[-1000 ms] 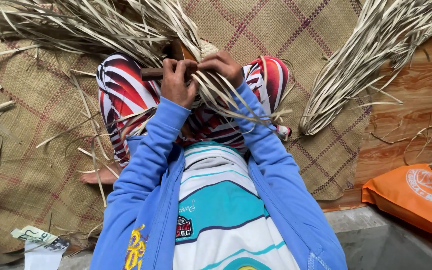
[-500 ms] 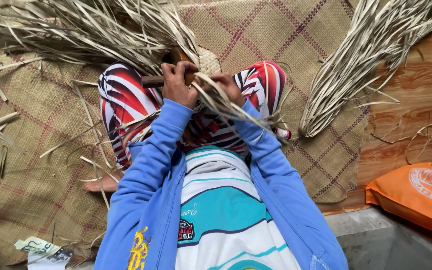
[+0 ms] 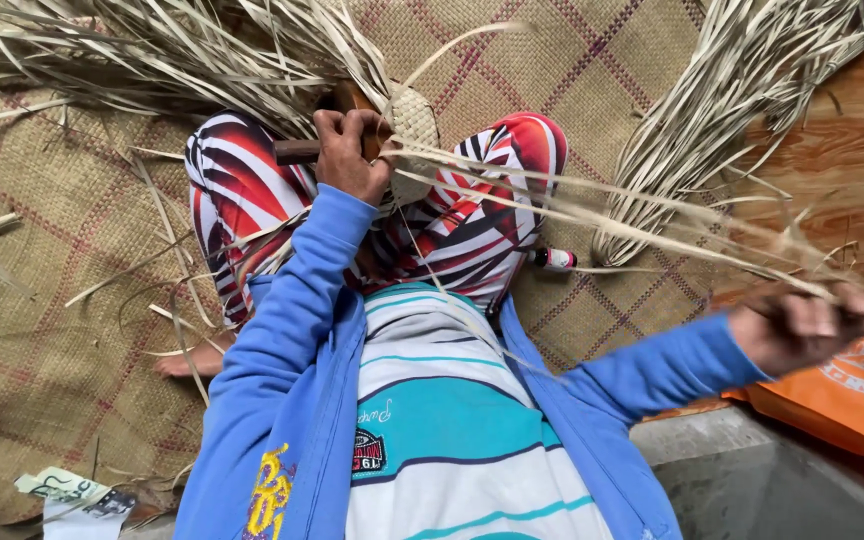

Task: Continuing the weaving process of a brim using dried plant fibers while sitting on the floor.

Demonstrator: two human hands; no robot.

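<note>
Woven straw matting [image 3: 62, 400] with a reddish grid covered the floor, and a wooden floor [image 3: 822, 170] showed past its right edge. From the head view, the person sat cross-legged on the mat. The left hand [image 3: 350, 150] was closed tight around a dark wooden handle [image 3: 297, 152], pressing it against a small woven piece [image 3: 414, 135] over the knees. The right hand [image 3: 807, 325], blurred, was flung out to the right with its fingers pinched shut on long pale strips [image 3: 592, 200] that ran back to the woven piece. Loose dried leaves [image 3: 152, 50] were heaped along the mat's far edge, another bundle [image 3: 732, 110] lay at its right edge, and an orange bag [image 3: 842, 400] sat near the right hand.
</note>
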